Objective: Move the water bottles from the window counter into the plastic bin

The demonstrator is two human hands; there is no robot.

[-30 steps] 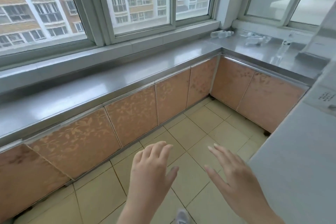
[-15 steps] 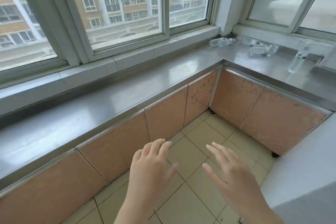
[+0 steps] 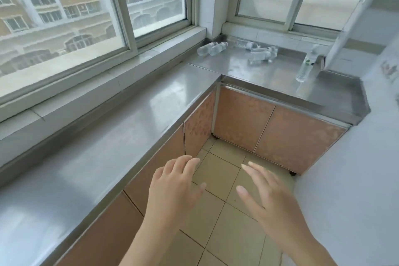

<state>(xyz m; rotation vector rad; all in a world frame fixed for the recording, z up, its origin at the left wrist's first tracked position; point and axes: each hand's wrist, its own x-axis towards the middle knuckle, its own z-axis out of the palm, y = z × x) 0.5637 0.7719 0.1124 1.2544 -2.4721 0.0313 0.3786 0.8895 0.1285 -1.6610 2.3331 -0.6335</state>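
Note:
Several clear water bottles lie on the steel window counter (image 3: 248, 69) in the far corner. Two bottles (image 3: 212, 48) lie side by side near the window post, and a loose cluster of bottles (image 3: 260, 55) lies further right. One bottle (image 3: 306, 66) stands upright by the right wall. My left hand (image 3: 172, 188) and my right hand (image 3: 267, 198) hover low over the floor, fingers spread, holding nothing, far from the bottles. No plastic bin is in view.
An L-shaped steel counter (image 3: 129, 127) runs under the windows over orange cabinet doors (image 3: 278, 136). A white appliance or wall (image 3: 354, 179) closes in the right side. Beige floor tiles (image 3: 218, 211) lie between.
The view has moved forward and tilted up toward the corner, so the bottles look nearer. Both hands stay spread and empty, now slightly higher in the frame.

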